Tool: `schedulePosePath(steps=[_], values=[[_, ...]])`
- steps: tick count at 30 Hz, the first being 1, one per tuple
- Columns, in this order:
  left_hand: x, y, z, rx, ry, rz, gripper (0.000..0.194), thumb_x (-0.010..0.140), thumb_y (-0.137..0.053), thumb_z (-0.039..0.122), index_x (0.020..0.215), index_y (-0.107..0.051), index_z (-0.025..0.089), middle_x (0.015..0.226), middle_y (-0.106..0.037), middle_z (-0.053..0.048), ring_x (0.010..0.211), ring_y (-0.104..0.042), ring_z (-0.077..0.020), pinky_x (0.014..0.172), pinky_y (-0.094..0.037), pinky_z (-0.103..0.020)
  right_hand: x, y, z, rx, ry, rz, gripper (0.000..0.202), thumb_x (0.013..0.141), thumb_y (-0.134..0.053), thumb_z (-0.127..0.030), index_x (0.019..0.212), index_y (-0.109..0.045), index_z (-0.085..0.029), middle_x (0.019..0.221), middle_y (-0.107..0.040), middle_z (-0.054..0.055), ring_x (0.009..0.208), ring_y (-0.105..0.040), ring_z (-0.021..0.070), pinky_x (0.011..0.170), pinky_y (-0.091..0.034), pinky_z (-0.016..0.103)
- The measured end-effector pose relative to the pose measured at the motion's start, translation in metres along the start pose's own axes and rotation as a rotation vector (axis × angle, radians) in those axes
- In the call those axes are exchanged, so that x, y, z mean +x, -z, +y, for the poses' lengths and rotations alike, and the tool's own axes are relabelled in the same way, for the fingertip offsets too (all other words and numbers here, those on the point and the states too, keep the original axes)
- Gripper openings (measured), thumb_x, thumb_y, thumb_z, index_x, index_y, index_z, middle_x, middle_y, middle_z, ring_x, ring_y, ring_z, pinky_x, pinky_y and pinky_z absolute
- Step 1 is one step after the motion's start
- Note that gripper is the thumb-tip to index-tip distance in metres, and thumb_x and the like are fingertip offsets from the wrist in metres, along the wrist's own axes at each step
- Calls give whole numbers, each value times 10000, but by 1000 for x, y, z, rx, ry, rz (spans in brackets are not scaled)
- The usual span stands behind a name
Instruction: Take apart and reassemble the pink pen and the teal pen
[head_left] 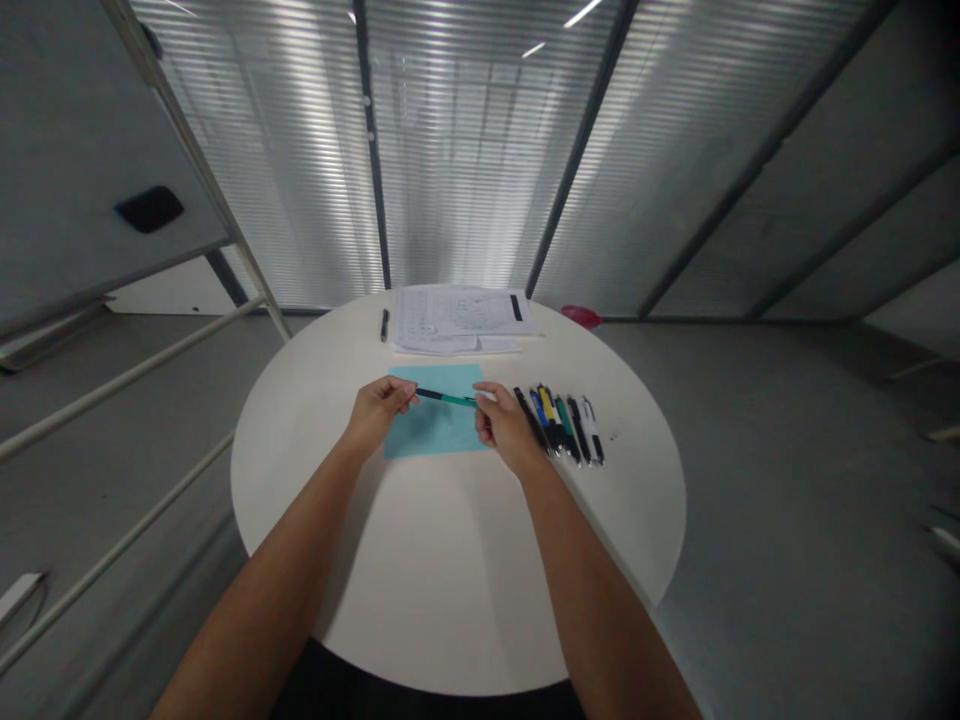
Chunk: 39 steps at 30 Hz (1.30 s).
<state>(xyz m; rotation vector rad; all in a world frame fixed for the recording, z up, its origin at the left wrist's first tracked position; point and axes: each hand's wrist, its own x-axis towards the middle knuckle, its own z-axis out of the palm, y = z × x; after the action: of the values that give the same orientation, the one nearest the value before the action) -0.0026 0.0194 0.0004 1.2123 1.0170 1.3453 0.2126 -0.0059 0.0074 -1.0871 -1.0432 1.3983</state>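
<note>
Take the blue sheet [435,440] as the clock centre, with 12 o'clock facing away from you. The green pen [459,401] lies across your view above this sheet, spanning both hands; its height over the sheet cannot be told.

Grip: your left hand [373,415] pinches the dark end between thumb and fingers. Your right hand [508,428] has thumb and fingers narrowed about the green end; firmness cannot be judged. Support at both ends presumably keeps the pen level and its middle in view.

Placement: the row of pens [565,425] lies at 3 o'clock, side by side and slanted, probably for separate pick-up. The stacked papers [457,325] sit at 12 o'clock, outside the work area; a single dark pen [385,325] lies at 11 o'clock.

Edges: the round table [292,480] extends white toward 9 and 6 o'clock, giving your left hand the wider travel. At 3 o'clock, your right wrist is just beside the row, so sideways motion there risks disturbing it; the rim curves beyond.
</note>
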Motion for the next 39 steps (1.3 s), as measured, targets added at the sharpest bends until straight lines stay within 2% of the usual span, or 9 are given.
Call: schedulePosePath(steps=[3, 5, 8, 12, 22, 28, 32, 35, 39], values=[[0, 0, 1, -3, 1, -4, 252, 694, -725, 382, 747, -679, 140, 657, -646, -32, 553, -484, -91, 571, -378, -244, -1, 0, -1, 96, -24, -47, 488, 685, -658, -413, 1118, -467, -294, 681, -588, -75, 402, -487, 84, 299, -256, 155], [0, 0, 2, -6, 5, -11, 252, 698, -723, 380, 747, -676, 138, 661, -648, -33, 548, -481, -87, 565, -376, -240, 0, 0, 0, 65, -87, -51, 376, 747, -578, -532, 969, -523, -234, 605, -568, -52, 353, -448, 83, 283, -218, 167], [0, 0, 2, -10, 4, -19, 259, 706, -717, 383, 771, -670, 136, 672, -649, -33, 556, -490, -88, 562, -378, -237, 3, 1, 2, 21, -62, 3, 446, 768, -527, -641, 739, -500, -196, 495, -519, -35, 318, -411, 79, 284, -225, 188], [0, -1, 4, -40, -6, -25, 261, 712, -706, 390, 780, -637, 148, 674, -628, -17, 545, -499, -86, 550, -387, -237, 8, 3, 2, 135, 46, 75, 420, 727, -631, -596, 779, -484, -206, 605, -626, -6, 381, -506, 104, 321, -319, 211], [5, -3, -3, -97, 90, 29, 205, 734, -645, 336, 801, -559, 163, 699, -612, -2, 482, -498, -73, 490, -403, -230, 12, 9, 0, 193, 75, 202, 370, 719, -636, -535, 783, -494, -200, 558, -637, -7, 344, -511, 114, 302, -319, 208], [2, -4, 0, -169, 302, -126, 192, 751, -563, 310, 776, -616, 127, 580, -470, 24, 416, -382, -52, 419, -263, -207, 10, 7, -1, 131, 82, 178, 301, 736, -603, -483, 753, -519, -194, 527, -631, -3, 337, -510, 119, 312, -335, 215], [-2, -5, 2, -192, 459, -255, 390, 799, -533, 479, 700, -610, 109, 553, -411, 27, 404, -324, -46, 417, -238, -214, 8, 6, -1, 60, 88, 150, 272, 738, -589, -456, 717, -524, -193, 498, -613, -12, 333, -502, 114, 312, -335, 211], [-5, -6, 2, -151, 478, -319, 425, 787, -582, 516, 647, -578, 116, 533, -384, 37, 409, -316, -41, 433, -239, -211, 7, 6, -2, 24, 82, 137, 274, 733, -589, -455, 714, -535, -187, 487, -606, -13, 329, -497, 111, 312, -336, 207], [-8, -8, 4, -143, 446, -356, 337, 751, -661, 395, 593, -529, 129, 528, -370, 44, 415, -326, -37, 444, -234, -207, 7, 6, -2, -6, 84, 156, 280, 734, -579, -457, 715, -553, -178, 465, -594, -15, 322, -488, 107, 310, -333, 202]])
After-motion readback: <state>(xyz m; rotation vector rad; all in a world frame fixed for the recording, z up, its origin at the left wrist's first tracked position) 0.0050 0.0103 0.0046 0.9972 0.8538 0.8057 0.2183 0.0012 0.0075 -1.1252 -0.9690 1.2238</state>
